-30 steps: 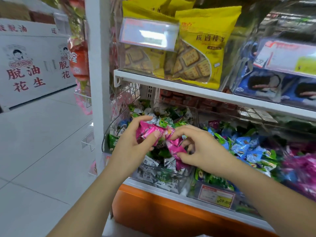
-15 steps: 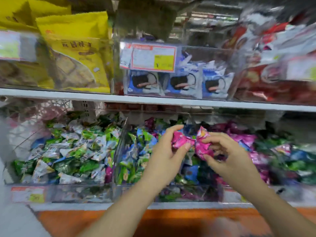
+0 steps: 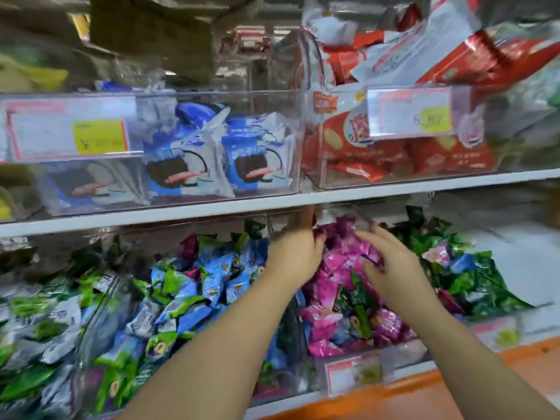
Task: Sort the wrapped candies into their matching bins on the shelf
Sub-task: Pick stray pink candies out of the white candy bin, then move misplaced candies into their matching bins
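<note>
Pink wrapped candies [image 3: 333, 268]: heaped in a clear bin [image 3: 419, 350] on the lower shelf, between the blue candies [image 3: 212, 277] and the green candies [image 3: 472, 286].
Left hand [image 3: 294, 253]: reaches toward the back of the pink heap, just under the upper shelf board [image 3: 151, 218]; blur hides the fingers, so I cannot tell whether they pinch a candy.
Right hand [image 3: 391, 265]: rests on top of the heap, fingers bent down among the wrappers; grip equally unclear.
Why here: probably delivering pink pieces where the colour matches.
Stray green wrapper [image 3: 357, 295]: lies among the pink, likely still to be sorted.

Pink wrapped candies [image 3: 333, 268] heaped in clear bin [image 3: 357, 374], lower shelf.
</note>
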Demonstrator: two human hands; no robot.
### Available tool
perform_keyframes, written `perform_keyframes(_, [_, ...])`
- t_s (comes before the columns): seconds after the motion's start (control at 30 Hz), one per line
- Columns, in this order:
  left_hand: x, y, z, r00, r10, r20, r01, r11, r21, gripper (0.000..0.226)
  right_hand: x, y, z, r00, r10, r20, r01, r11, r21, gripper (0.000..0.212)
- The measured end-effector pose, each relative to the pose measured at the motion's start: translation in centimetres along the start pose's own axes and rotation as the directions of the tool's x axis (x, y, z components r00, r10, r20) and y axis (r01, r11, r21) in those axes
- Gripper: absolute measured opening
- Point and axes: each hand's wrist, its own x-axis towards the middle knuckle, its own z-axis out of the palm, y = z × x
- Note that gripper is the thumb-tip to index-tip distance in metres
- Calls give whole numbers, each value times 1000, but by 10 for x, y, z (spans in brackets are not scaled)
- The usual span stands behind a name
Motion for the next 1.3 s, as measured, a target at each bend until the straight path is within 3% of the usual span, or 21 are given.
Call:
perform_keyframes(0.1, [10,-8,6,959,-26,283,-21,986,163,72,-1,5,3,997,-46,62,47,999,-7,47])
perform_keyframes(0.2, [10,-14,3,924,-54,378,-21,981,191,76,-4,7,3,992,-71,104,74,997,-22,47])
perform_keyframes(0.33, [-4,-23,-10,948,-15,317,-18,995,102,75,-8,-4,0,990,-96,101,98,995,-19,45])
perform_keyframes(0.57, [-68,-58,-52,991,72,109,-75,997,28,43,-22,-70,10,959,-270,88,261,960,102,30])
perform_keyframes(0.8, [-155,-123,-110,1000,-3,-28,5,998,57,34,-44,-156,54,881,-407,244,361,908,211,25])
perform_keyframes(0.97, [-205,-180,-148,988,-110,-111,121,987,102,31,-57,-204,92,794,-463,395,419,886,197,30])
perform_keyframes(1.17, [-224,-226,-158,993,-108,-41,112,989,101,27,-59,-232,129,647,-524,553,481,844,237,39])
perform_keyframes(1.3, [-211,-232,-149,983,-109,149,67,963,260,32,-51,-233,143,615,-525,588,487,840,240,36])
